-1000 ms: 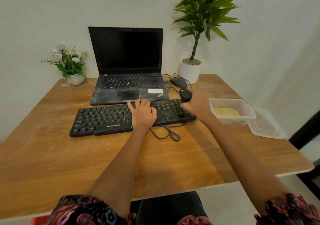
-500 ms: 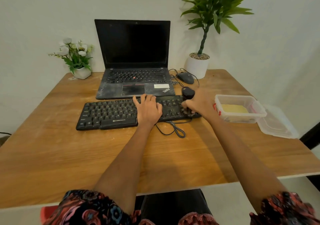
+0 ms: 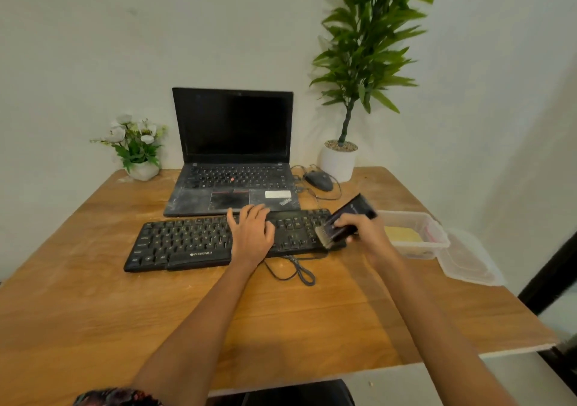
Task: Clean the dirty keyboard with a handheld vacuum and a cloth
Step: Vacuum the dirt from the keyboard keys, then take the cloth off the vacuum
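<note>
A dusty black keyboard (image 3: 187, 243) lies across the middle of the wooden table (image 3: 156, 318). My left hand (image 3: 251, 234) rests flat on its middle keys, fingers straight. My right hand (image 3: 363, 237) grips a small black handheld vacuum (image 3: 349, 215) with a brush head; the brush touches the keyboard's right end. A yellow cloth (image 3: 401, 234) lies inside a clear plastic box (image 3: 434, 234) just right of the keyboard.
A dusty open laptop (image 3: 234, 168) sits behind the keyboard. A wired mouse (image 3: 318, 181) and a tall potted plant (image 3: 338, 162) stand at the back right, a small flower pot (image 3: 140, 156) at the back left. The box's lid (image 3: 468, 259) lies beside it. The keyboard's cable (image 3: 296, 273) loops in front.
My right hand has lifted and tilted the vacuum, so that its brush head now shows against the keyboard's right end. The camera has tilted up. My left hand stays on the keys.
</note>
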